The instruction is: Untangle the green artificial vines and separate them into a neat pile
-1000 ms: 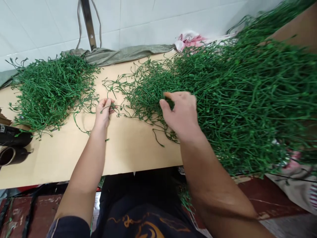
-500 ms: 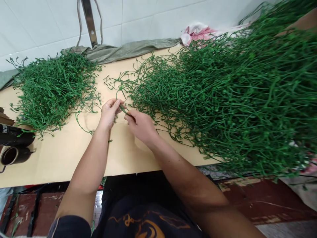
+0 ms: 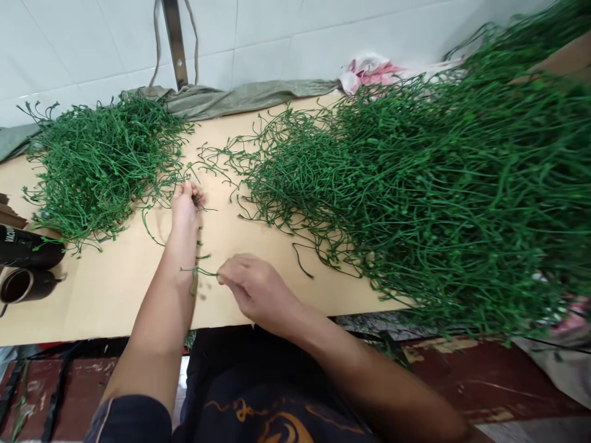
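My left hand is closed in a pinch beside the smaller heap of thin green stalks with bud tips. A green stalk sticks out past its fingertips. My right hand is lower, near the table's front edge. Between its thumb and forefinger is the end of a short green stalk piece, which points left toward my left forearm. A far larger heap of green stalks covers the right side of the table. One curved stalk lies loose left of my left wrist.
The tan tabletop has small green bits near my left forearm. On the left stand a black cup and a dark cylinder. A grey-green cloth and a pink-white cloth line the wall. Another person's arm reaches in upper right.
My hands have drawn apart. The left moved left toward the smaller heap with a stalk; the right came down toward the table's front edge with a short piece.
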{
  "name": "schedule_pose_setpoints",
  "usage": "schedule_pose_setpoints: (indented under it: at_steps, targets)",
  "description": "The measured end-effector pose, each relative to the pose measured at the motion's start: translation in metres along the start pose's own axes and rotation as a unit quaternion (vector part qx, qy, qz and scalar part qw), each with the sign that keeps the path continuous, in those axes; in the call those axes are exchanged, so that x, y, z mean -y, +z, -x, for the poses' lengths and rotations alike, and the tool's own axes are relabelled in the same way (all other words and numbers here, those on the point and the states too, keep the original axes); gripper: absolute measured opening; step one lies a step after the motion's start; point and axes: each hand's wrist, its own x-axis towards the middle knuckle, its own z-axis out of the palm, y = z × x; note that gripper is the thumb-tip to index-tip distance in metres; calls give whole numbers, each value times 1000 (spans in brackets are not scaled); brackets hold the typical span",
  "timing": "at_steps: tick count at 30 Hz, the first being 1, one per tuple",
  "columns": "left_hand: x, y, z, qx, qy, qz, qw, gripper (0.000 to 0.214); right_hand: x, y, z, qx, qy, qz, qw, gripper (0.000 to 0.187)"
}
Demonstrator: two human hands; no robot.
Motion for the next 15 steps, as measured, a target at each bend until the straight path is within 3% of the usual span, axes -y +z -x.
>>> schedule_pose_setpoints:
  at_steps: [6,9,15]
  targets:
    - [-3,-4,15,117,-44,-85,989,16,-21,-40,-6,-79,202,-90,972,24]
    - [-4,-2,22,172,-40,-99,979,13,-33,-47,-7,-105,213,-120,964,27]
    - [-8,2,34,274,-17,-141,951,24,-45,-37,-8,-105,225,-99,964,31]
